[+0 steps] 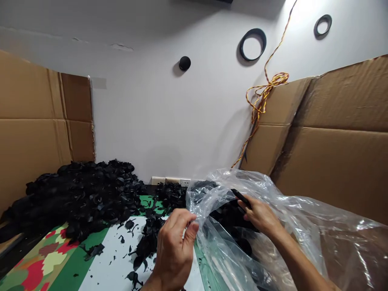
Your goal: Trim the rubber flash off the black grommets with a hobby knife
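Note:
At the lower centre, my left hand [177, 246] has its fingers curled, with thumb and fingertips at the edge of a clear plastic bag [218, 242]; whether it pinches the film is hard to make out. My right hand [259, 214] is at the bag's mouth, closed around a dark, slim object [241, 198]. Dark pieces [233, 218] show inside the bag beneath that hand. Black scraps [150, 238] lie on the white surface [112, 254] just left of my left hand.
A large heap of black scraps [100, 194] rises at the left. Cardboard panels stand at the left [30, 113] and right [342, 153]. Yellow-red twisted wire [262, 97] hangs by the wall [145, 105]. Sockets [185, 183] sit low behind the surface.

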Motion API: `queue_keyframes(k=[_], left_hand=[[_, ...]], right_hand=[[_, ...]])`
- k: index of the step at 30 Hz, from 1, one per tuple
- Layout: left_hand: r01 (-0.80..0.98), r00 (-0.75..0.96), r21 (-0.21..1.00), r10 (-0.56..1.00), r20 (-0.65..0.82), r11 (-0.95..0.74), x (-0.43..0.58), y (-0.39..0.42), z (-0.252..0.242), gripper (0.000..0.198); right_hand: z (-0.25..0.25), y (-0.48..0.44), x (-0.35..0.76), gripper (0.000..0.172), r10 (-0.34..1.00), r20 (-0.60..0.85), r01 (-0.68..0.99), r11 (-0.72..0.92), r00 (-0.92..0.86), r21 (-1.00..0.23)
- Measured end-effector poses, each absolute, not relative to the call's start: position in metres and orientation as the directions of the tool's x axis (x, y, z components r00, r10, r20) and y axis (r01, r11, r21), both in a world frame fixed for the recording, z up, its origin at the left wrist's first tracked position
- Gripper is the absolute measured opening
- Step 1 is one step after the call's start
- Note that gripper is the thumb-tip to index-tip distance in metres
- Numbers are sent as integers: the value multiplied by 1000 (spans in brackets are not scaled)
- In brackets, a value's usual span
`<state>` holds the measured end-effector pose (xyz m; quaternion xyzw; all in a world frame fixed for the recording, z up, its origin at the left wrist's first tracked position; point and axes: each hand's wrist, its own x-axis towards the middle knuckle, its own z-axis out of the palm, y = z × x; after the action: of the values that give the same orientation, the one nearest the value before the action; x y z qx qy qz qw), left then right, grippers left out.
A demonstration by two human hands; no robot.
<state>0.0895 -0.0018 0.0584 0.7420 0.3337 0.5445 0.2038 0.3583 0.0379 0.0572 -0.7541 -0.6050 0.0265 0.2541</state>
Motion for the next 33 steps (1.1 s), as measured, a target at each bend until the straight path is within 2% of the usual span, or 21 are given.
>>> queue_keyframes(k=[2,4,6,10,12,18,20,22,24,27,30,33], left_hand=[[285,229,599,660,716,-749,109,-3,71,21],[337,397,483,587,706,-808,135,-2,78,21],[435,548,365,564,618,-823,162,5,75,22],[656,643,134,643,416,-743,195,47,50,32],[701,651,74,680,337,-709,196,75,40,41],[794,548,51,751,368,-605,188,147,52,42],[812,524,50,765,376,-581,192,164,59,37],[817,519,52,772,365,-574,197,178,62,33],[814,528,62,781,333,-577,203,187,60,30],[808,541,112,803,249,-579,206,190,51,33],[791,557,192,814,165,-581,203,188,44,29],[774,552,289,824,127,-563,198,183,43,29]], right_hand=[[65,53,355,34,930,288,897,-86,228,-434],[74,69,352,35,932,322,894,-2,164,-449],[83,87,349,35,934,344,884,74,101,-461],[101,120,352,36,948,316,842,154,21,-518],[110,131,361,33,965,261,798,165,-10,-580],[139,137,415,29,987,75,550,143,-145,-823],[142,138,433,32,993,91,384,114,-77,-917],[136,146,446,26,992,53,124,39,112,-991],[119,159,450,20,966,-35,-4,-35,257,-999],[81,176,439,25,903,-174,-60,-164,392,-985],[55,181,423,28,857,-263,-129,-230,443,-965],[61,171,412,29,861,-273,-196,-207,428,-959]])
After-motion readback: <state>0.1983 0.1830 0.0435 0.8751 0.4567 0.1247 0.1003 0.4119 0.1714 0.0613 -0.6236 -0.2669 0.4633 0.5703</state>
